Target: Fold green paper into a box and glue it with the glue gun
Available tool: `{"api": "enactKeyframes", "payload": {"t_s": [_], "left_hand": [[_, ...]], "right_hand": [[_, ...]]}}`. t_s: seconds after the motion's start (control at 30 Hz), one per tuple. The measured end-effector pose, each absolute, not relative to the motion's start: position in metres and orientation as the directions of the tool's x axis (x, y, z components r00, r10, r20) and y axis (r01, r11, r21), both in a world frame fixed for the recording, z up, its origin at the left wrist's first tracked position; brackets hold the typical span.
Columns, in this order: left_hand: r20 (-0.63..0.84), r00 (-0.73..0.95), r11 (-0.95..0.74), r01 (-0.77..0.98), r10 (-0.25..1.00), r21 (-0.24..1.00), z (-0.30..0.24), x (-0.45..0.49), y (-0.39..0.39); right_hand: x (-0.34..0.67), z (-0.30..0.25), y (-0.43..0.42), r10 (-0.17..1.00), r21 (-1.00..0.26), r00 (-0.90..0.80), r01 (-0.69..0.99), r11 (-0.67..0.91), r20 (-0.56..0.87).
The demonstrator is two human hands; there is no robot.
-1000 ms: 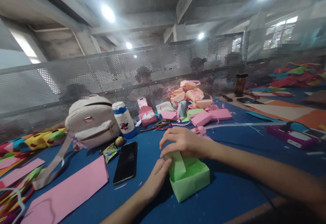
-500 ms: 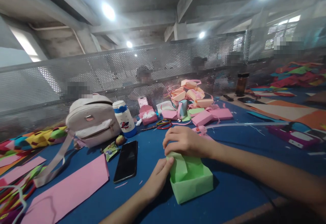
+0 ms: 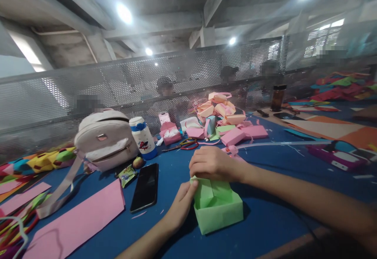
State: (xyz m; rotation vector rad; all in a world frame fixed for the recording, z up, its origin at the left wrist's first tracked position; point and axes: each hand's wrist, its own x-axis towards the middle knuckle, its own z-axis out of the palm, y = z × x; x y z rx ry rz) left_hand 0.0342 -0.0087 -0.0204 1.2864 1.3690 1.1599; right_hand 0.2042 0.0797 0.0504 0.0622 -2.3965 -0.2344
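A light green folded paper box [image 3: 218,208] sits on the blue table [image 3: 265,219] in front of me. My right hand [image 3: 213,165] curls over the box's far rim, fingers pressed down on a green flap. At the box's left wall my left hand [image 3: 181,206] is closed against the paper, thumb at the upper corner. Both hands grip the same box.
A black phone [image 3: 145,187] lies left of the box, beside a pink paper sheet [image 3: 79,221]. Behind stand a white backpack [image 3: 104,139], a white bottle [image 3: 143,138], scissors [image 3: 188,144] and a heap of pink paper boxes [image 3: 226,123]. A perforated metal screen [image 3: 147,78] with people behind it closes the far side.
The raised green flap has been pushed down into the box by my right hand. My left hand stays against the left wall.
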Motion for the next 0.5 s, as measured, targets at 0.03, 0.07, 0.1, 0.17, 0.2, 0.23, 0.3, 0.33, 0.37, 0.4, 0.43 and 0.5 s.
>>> {"api": "enactKeyframes", "payload": {"t_s": [0.03,0.07,0.1,0.17,0.2,0.23,0.3,0.33,0.37,0.4,0.43,0.5], "left_hand": [[-0.008,-0.050,0.016,0.167,0.999,0.986,-0.0210,0.0337,-0.0085],[-0.007,-0.045,0.015,0.187,0.999,0.982,-0.0213,0.0332,-0.0084],[-0.007,-0.039,0.015,0.208,0.999,0.978,-0.0212,0.0327,-0.0083],[-0.008,-0.030,0.015,0.248,1.000,0.969,-0.0202,0.0323,-0.0084],[-0.007,-0.027,0.014,0.264,1.000,0.964,-0.0195,0.0323,-0.0085],[-0.005,-0.024,0.011,0.275,1.000,0.961,-0.0189,0.0325,-0.0086],[-0.002,-0.023,0.008,0.284,1.000,0.959,-0.0180,0.0332,-0.0086],[0.001,-0.019,0.005,0.287,1.000,0.958,-0.0178,0.0336,-0.0086],[0.004,-0.014,0.000,0.291,1.000,0.957,-0.0179,0.0340,-0.0085],[0.008,-0.009,-0.004,0.293,1.000,0.956,-0.0180,0.0344,-0.0084],[0.013,-0.004,-0.012,0.294,1.000,0.956,-0.0181,0.0347,-0.0084],[0.035,0.008,-0.036,0.293,0.999,0.955,-0.0178,0.0354,-0.0083]], "right_hand": [[0.2042,0.0503,0.0803,-0.111,0.188,-0.745,0.019,0.982,0.658],[0.2042,0.0502,0.0809,-0.112,0.190,-0.749,0.020,0.982,0.654],[0.2042,0.0501,0.0815,-0.111,0.193,-0.752,0.022,0.981,0.649],[0.2041,0.0500,0.0826,-0.112,0.198,-0.755,0.024,0.980,0.646],[0.2041,0.0499,0.0830,-0.112,0.198,-0.754,0.024,0.980,0.648],[0.2040,0.0498,0.0834,-0.111,0.196,-0.752,0.024,0.980,0.650],[0.2041,0.0499,0.0840,-0.114,0.193,-0.748,0.018,0.981,0.653],[0.2043,0.0500,0.0841,-0.113,0.190,-0.751,0.016,0.982,0.651],[0.2045,0.0503,0.0843,-0.108,0.186,-0.758,0.018,0.982,0.644],[0.2049,0.0505,0.0845,-0.098,0.185,-0.766,0.028,0.982,0.636],[0.2053,0.0507,0.0848,-0.083,0.186,-0.776,0.045,0.982,0.625],[0.2061,0.0508,0.0858,-0.040,0.192,-0.793,0.098,0.976,0.608]]}}
